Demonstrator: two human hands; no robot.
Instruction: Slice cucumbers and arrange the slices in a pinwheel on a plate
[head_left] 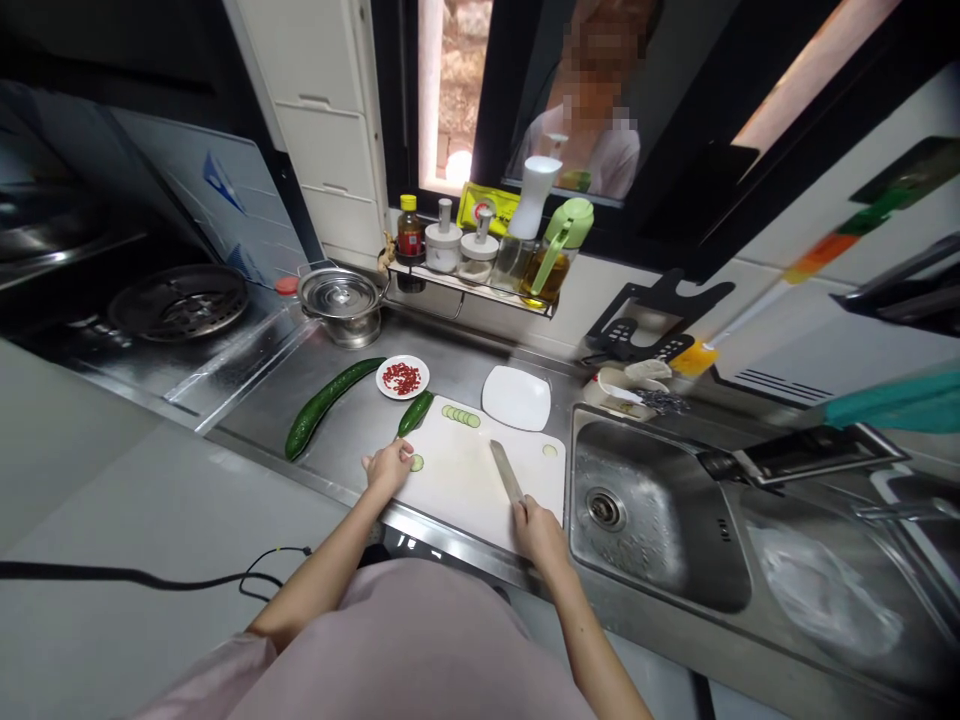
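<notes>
A kitchen knife [506, 472] is in my right hand [541, 535], its blade slanting up and left over the white cutting board [465, 490]. My left hand [388, 468] is at the board's left edge, fingers bent together at a round cucumber slice [417, 463]. The exact contact at the fingertips is too small to make out. Just above this hand lies a cut piece of cucumber [415, 414], partly across the board's edge. An overlapping row of cucumber slices [460, 416] rests along the far edge. One loose slice [550, 451] sits near the right corner.
A whole cucumber [330, 405] and a plate of chopped red pieces [403, 378] lie left on the steel counter. Behind the board is a white plate [516, 398]. To the right is the sink [637, 510]. A condiment rack [472, 285] hangs behind; a lidded pot [343, 300] stands left.
</notes>
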